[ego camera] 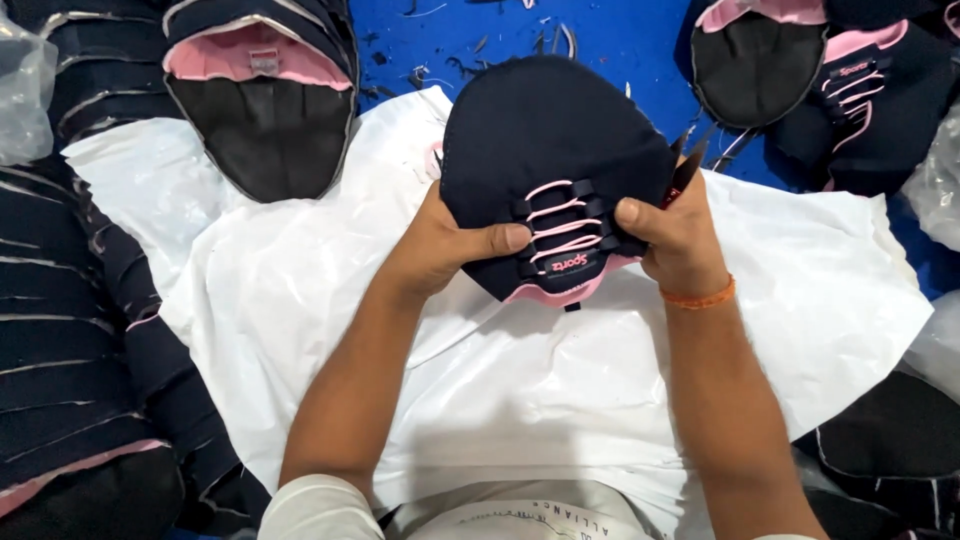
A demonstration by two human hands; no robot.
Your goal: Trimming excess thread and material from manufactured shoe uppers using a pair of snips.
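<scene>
I hold a navy shoe upper (545, 140) with pink laces and a pink collar edge above the white plastic sheet (480, 370). My left hand (445, 245) grips its left side, thumb lying across the lace area. My right hand (675, 235) grips the right side, thumb on the laces, and also holds a small dark-handled tool with a reddish part (685, 170) that sticks up behind the upper. An orange band circles my right wrist.
More navy uppers with pink lining lie upside down at the top left (260, 110) and top right (760, 60). A tall stack of navy pieces (70, 330) fills the left side. Clear plastic bags sit at both edges. Thread scraps litter the blue surface (600, 35).
</scene>
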